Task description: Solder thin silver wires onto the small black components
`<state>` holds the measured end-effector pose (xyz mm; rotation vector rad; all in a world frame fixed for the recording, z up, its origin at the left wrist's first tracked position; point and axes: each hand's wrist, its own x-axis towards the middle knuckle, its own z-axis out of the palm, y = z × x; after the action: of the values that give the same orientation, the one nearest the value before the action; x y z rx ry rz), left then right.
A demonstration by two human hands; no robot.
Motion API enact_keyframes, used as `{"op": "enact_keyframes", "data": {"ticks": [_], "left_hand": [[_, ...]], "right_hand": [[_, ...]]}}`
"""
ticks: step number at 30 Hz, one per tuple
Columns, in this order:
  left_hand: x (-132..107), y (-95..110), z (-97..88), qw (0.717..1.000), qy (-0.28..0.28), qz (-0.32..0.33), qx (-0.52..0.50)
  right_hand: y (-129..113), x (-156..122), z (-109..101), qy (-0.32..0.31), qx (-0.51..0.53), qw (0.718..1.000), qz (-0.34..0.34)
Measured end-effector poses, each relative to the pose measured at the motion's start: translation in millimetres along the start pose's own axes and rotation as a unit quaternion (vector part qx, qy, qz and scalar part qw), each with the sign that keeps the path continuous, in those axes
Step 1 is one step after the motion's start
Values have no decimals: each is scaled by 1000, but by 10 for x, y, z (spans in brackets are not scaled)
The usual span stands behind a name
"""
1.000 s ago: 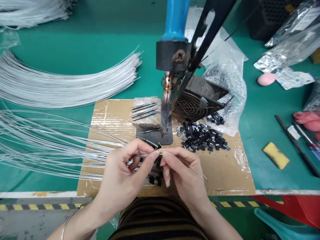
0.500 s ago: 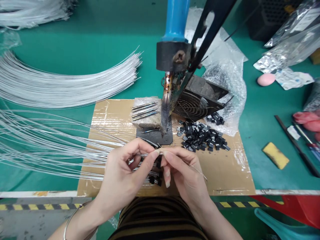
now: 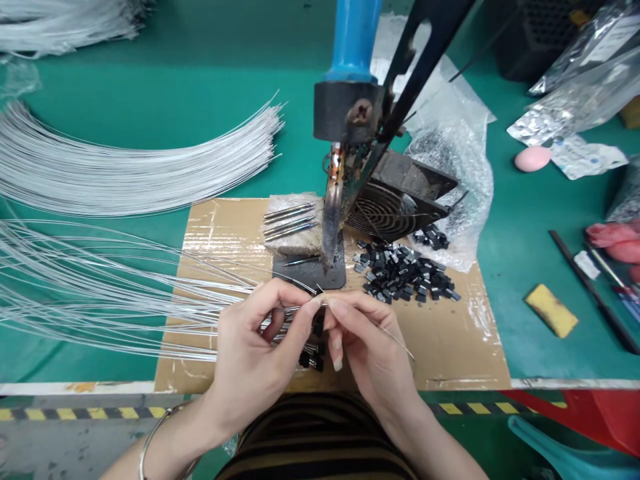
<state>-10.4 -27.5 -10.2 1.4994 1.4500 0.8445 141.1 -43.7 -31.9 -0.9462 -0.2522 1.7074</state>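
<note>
My left hand (image 3: 255,353) pinches the end of a thin white wire (image 3: 150,313) that comes from the fan of wires on the left. My right hand (image 3: 367,347) pinches at the same spot, fingertip to fingertip, and a fine bare wire (image 3: 397,341) trails from it to the right. Both hands hover over the cardboard sheet (image 3: 460,340), just in front of the mounted soldering iron tip (image 3: 330,233). Small black components (image 3: 313,360) with leads lie under my hands. What sits between the fingertips is too small to make out.
A pile of black components (image 3: 407,273) lies right of the iron. A black fan (image 3: 395,200) and bubble wrap (image 3: 450,133) stand behind it. A bundle of white wires (image 3: 125,167) curves at the left. A yellow sponge (image 3: 551,310) and tools (image 3: 595,293) lie at the right.
Both hands have stayed pinched together; they shifted very slightly to the right, nothing let go.
</note>
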Motion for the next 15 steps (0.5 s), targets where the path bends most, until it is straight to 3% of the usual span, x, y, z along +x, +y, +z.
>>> {"op": "enact_keyframes", "data": {"ticks": [9, 15], "left_hand": [[-33, -42, 64, 999, 29, 0, -20], [-7, -20, 74, 998, 36, -13, -45]], "right_hand": [[29, -21, 51, 25, 10, 1000, 6], [3, -8, 41, 5, 16, 1000, -3]]}}
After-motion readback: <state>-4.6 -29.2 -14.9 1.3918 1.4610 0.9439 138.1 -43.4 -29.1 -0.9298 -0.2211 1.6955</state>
